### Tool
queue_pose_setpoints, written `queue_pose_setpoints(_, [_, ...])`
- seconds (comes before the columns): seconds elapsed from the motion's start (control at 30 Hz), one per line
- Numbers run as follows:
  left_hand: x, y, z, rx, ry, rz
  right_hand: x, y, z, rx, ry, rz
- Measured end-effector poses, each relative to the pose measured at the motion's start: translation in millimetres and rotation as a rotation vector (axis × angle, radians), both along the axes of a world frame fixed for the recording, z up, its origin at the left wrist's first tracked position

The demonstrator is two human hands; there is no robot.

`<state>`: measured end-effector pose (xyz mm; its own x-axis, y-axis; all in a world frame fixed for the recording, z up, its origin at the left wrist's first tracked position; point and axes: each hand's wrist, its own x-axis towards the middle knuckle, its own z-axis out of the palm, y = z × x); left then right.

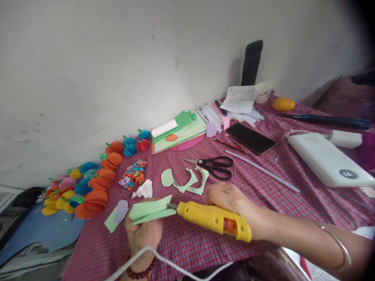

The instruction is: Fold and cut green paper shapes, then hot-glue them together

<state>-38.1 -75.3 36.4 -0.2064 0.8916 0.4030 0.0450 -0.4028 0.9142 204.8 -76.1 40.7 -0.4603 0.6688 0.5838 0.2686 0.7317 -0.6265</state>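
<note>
My left hand (145, 233) is closed on folded light green paper (150, 209), whose layers stand slightly apart at the right side. A yellow hot glue gun (202, 216) is gripped in my right hand (227, 199), its metal nozzle touching the right end of the paper's fold. The white cord (172, 262) loops in front of my left wrist. Just beyond the hands lie light green paper offcuts (190, 181), a rounded green piece (167, 178) and black-handled scissors (216, 164). Left of my left hand are a lilac paper piece (121, 210) and a green one (111, 221).
Colourful paper pumpkins (101, 179) line the left edge beside a pile of scraps (134, 174). Crumpled white tissue (144, 189) lies near my left hand. Paper sheets (181, 132), a phone (251, 137), a power bank (328, 160) and a paper cup (263, 93) stand farther back and right.
</note>
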Motion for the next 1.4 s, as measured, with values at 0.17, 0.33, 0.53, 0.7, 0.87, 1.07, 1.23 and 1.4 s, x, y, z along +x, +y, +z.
queue_pose_setpoints(0.17, [0,6,-1.0,-0.019,-0.162,-0.125,0,1,-1.5,-0.033,-0.022,0.000])
queue_pose_setpoints(0.33, [2,7,-3.7,0.011,-0.059,-0.096,4,1,-1.3,-0.070,-0.011,0.011])
queue_pose_setpoints(0.53, [-5,7,-4.6,0.158,0.222,-0.068,8,0,-3.2,-0.043,0.094,0.068])
queue_pose_setpoints(0.7, [-3,7,6.1,0.397,0.400,-0.095,9,-1,4.0,-0.031,0.170,0.293])
queue_pose_setpoints(0.87, [-2,6,9.9,0.463,0.632,-0.100,4,-5,8.2,0.079,0.010,0.401])
queue_pose_setpoints(1.07, [-4,3,8.7,0.431,0.677,-0.144,0,-5,1.5,0.217,-0.064,0.371])
queue_pose_setpoints(1.23, [-7,4,3.6,0.419,0.688,-0.112,1,-4,1.6,0.246,-0.061,0.355])
queue_pose_setpoints(1.4, [-5,3,-2.9,0.330,0.547,-0.066,-2,-4,0.0,0.236,-0.063,0.371])
